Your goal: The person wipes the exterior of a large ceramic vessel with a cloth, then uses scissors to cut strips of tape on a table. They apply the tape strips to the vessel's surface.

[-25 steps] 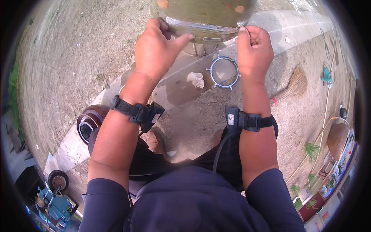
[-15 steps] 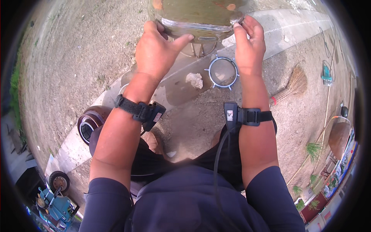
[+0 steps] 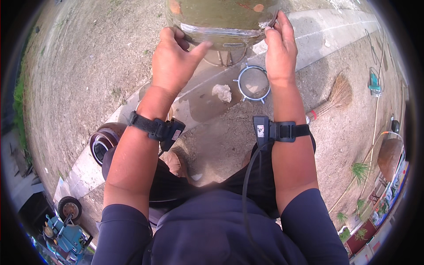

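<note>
At the top edge, partly out of view, is a large olive-brown jar (image 3: 221, 15) with orange patches and a pale, shiny band low on its side. My left hand (image 3: 174, 57) grips its lower left edge, fingers curled behind it and thumb stretched along the near side. On the opposite side, my right hand (image 3: 281, 51) presses its fingers and thumb to the lower right edge. Below the jar, a round metal stand (image 3: 227, 58) with thin legs shows in part.
A metal ring with small lugs (image 3: 254, 83) and a crumpled pale rag (image 3: 222, 92) lie on the ground before me. At right is a straw broom (image 3: 333, 99). A dark brown glazed jar (image 3: 104, 141) lies at left, with a blue machine (image 3: 66, 236) beyond.
My left hand has shifted slightly left, its thumb sliding leftward along the jar. My right hand has moved slightly up and left; the jar shows a small shift in view.
</note>
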A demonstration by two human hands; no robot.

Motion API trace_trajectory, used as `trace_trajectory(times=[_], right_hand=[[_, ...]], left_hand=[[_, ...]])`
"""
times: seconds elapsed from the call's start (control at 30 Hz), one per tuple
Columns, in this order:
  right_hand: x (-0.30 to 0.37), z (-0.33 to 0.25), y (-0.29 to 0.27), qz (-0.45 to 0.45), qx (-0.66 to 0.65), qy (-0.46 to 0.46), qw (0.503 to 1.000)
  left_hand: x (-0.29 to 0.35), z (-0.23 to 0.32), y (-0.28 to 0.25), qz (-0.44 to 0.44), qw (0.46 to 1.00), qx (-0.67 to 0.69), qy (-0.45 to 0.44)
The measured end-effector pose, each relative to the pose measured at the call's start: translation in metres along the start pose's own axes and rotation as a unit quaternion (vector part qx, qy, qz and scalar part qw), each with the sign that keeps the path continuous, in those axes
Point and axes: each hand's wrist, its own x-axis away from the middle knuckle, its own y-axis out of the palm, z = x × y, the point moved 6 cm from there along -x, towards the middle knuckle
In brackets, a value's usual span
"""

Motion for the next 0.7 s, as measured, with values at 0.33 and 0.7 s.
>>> trace_trajectory(times=[0.33, 0.7], right_hand=[[0.0005, -0.0034, -0.0007, 0.002, 0.028, -0.030, 0.999], [0.0017, -0.0057, -0.0008, 0.009, 0.017, -0.020, 1.000]], left_hand=[[0.0001, 0.0061, 0.0006, 0.013, 0.999, -0.032, -0.013], [-0.0027, 0.0016, -0.0008, -0.007, 1.000, -0.018, -0.007]])
